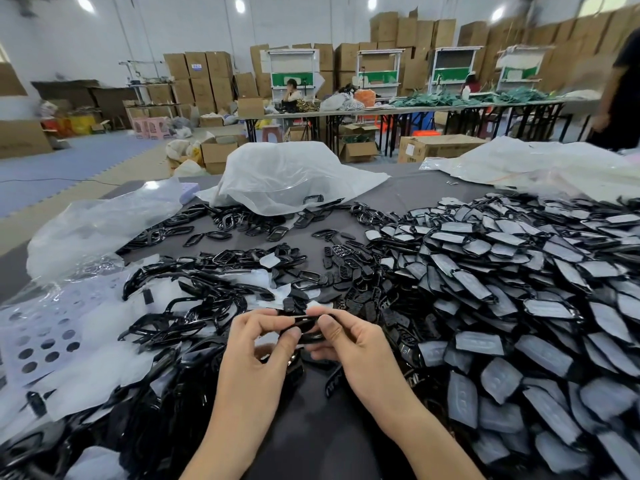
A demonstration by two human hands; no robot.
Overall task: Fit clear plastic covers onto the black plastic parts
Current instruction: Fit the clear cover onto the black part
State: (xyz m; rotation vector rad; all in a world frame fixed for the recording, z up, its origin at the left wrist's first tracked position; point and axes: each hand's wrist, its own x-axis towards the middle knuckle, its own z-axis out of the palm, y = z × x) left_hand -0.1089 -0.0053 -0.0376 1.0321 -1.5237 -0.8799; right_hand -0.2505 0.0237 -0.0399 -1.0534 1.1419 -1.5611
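My left hand (258,344) and my right hand (349,341) meet above the table's near middle, both pinching one small black plastic part (306,327) between thumbs and fingers. Whether a clear cover is on it, I cannot tell. A large heap of black parts with frosted clear covers (519,299) fills the right side. Loose black frames (194,306) lie in a heap to the left. Small black inserts (349,271) are scattered just beyond my hands.
Clear punched plastic sheets (52,334) lie at the left. Crumpled plastic bags (284,174) sit at the table's far side. Behind are cardboard boxes (204,77), long work tables (415,109), a seated person (292,91) and a standing person (620,84) at the far right.
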